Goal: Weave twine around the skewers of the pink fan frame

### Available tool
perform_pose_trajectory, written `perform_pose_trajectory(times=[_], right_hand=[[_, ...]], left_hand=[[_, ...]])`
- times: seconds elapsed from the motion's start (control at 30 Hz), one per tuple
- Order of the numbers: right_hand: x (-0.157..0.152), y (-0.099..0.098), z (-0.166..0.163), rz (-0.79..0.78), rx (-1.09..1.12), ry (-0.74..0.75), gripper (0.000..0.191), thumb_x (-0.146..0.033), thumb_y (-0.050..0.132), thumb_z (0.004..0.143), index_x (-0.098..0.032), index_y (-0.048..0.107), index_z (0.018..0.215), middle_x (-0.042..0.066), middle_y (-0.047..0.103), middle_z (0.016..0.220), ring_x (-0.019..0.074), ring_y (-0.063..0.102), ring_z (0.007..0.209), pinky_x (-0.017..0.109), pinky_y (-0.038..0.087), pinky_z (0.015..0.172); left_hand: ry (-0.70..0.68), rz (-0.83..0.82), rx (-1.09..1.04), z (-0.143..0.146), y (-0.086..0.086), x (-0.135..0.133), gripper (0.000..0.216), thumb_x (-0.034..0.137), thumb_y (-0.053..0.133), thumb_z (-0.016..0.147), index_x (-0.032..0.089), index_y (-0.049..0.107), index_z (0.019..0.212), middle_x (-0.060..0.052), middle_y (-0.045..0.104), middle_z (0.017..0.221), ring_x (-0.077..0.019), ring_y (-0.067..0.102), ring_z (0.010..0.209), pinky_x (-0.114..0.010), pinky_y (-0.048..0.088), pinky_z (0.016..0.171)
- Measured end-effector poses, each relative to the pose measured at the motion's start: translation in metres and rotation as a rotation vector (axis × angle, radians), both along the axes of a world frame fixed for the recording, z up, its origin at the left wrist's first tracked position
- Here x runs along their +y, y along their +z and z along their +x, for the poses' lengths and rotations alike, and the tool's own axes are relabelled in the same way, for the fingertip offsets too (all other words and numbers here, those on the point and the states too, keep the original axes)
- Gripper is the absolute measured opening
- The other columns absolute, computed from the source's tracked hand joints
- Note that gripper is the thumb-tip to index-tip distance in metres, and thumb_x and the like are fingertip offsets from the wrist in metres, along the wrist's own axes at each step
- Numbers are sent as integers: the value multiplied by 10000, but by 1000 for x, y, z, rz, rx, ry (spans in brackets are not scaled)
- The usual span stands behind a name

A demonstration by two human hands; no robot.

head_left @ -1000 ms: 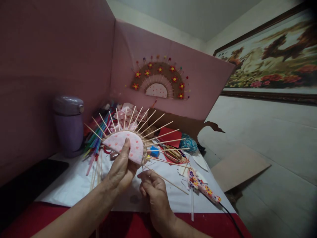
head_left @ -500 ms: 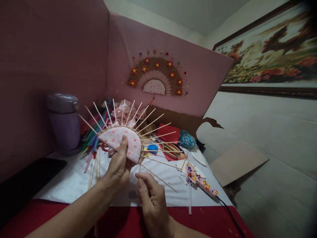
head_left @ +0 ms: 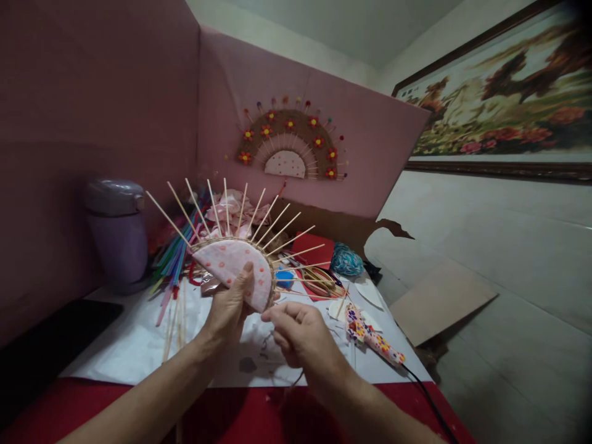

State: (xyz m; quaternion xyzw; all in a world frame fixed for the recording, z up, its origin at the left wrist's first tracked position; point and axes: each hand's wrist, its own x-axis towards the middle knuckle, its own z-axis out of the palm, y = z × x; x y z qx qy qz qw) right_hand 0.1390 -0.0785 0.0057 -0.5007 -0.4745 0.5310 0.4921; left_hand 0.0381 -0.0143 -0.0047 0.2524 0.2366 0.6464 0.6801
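My left hand grips a half-disc covered in pink spotted fabric, thumb on the front face and fingers behind. Braided twine edges its curve, and thin wooden sticks fan outward from it. My right hand is closed in a pinch at the half-disc's lower right corner, touching or almost touching the edge. What its fingertips hold is too small to make out. That hand covers the lowest sticks. A thin brown strand shows beneath it.
A flower-patterned glue gun with a cord lies at right. Behind are scissors, blue yarn, red sheets and coloured pipe cleaners. A purple tumbler stands left. A similar flowered half-circle hangs on the pink board.
My right hand has risen to the half-disc's lower right corner, its fingers pinched there. The half-disc has shifted slightly right and tilted a little more in my left hand.
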Motion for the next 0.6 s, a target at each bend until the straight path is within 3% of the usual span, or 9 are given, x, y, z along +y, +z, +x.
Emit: perform_pose_trajectory(times=[0.1, 0.23, 0.33, 0.47, 0.6], right_hand=[[8, 12, 16, 75, -213, -12, 144, -250, 512, 741, -143, 548, 651, -100, 341, 370, 34, 233, 323, 168, 178, 348], [11, 19, 30, 437, -714, -122, 158, -215, 517, 768, -161, 551, 624, -42, 507, 512, 69, 425, 468, 190, 304, 468], [10, 21, 34, 659, -1092, -149, 121, -192, 508, 794, -182, 573, 692, -17, 596, 622, 90, 498, 552, 210, 324, 553], [7, 22, 36, 756, -1332, -146, 123, -204, 465, 830, -175, 558, 756, 6, 625, 659, 111, 541, 587, 219, 305, 559], [6, 24, 37, 791, -1444, -205, 140, -197, 438, 840, -168, 536, 744, 16, 616, 663, 118, 536, 582, 244, 268, 542]], left_hand=[[-43, -9, 17, 2, -1, -1, 195, 149, 731, 596, 137, 605, 745, -1, 650, 633, -127, 603, 518, -229, 522, 489], [-160, -10, 91, 2, -1, -5, 187, 140, 716, 611, 120, 635, 778, -40, 679, 691, -139, 620, 556, -234, 527, 516], [-298, 28, 147, 0, -2, -7, 210, 168, 686, 650, 110, 645, 848, -79, 690, 782, -175, 634, 632, -306, 544, 587], [-371, 49, 172, -2, -1, -7, 203, 166, 672, 660, 103, 649, 852, -106, 688, 831, -199, 634, 694, -356, 535, 643], [-393, 60, 119, -1, 3, -9, 157, 88, 688, 611, 95, 661, 765, -103, 689, 787, -189, 633, 688, -296, 518, 640]])
